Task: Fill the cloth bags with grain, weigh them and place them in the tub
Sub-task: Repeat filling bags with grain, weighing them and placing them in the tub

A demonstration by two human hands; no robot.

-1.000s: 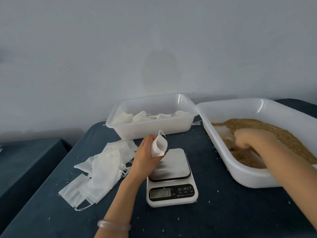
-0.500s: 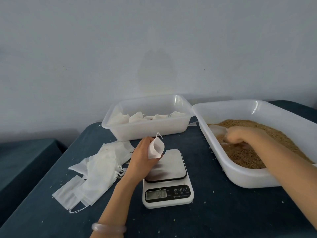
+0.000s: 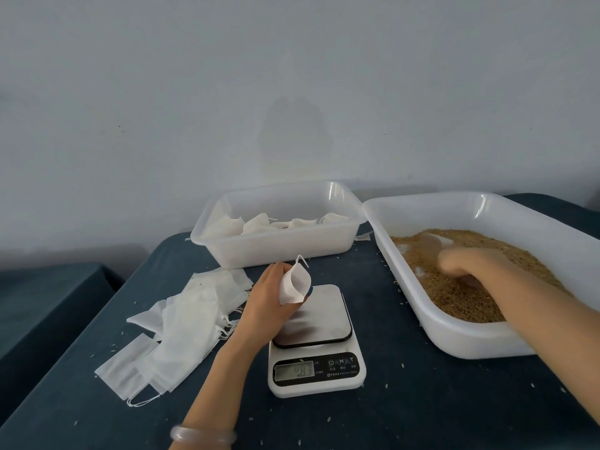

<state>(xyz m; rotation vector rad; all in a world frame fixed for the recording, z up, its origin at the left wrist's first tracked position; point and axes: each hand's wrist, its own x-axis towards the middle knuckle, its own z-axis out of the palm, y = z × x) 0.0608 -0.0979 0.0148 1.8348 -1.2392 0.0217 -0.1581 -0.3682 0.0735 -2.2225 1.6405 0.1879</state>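
cloth bag (image 3: 293, 284) sits gripped, mouth up, in the left hand (image 3: 266, 300) by the scale (image 3: 316, 323); right hand (image 3: 467, 263) in the grain (image 3: 464, 303), blurred, grip unclear.

The cloth bag (image 3: 293, 284) I'm holding mid-frame is looking thin and matt. My scale (image 3: 319, 315) is showing a smooth brushed-metal top over glossy white plastic. The small tub (image 3: 276, 246) and big tub (image 3: 454, 339) are gleaming translucent plastic, the grain (image 3: 470, 297) is looking rough, and the table cover (image 3: 422, 401) is looking like matt cloth.
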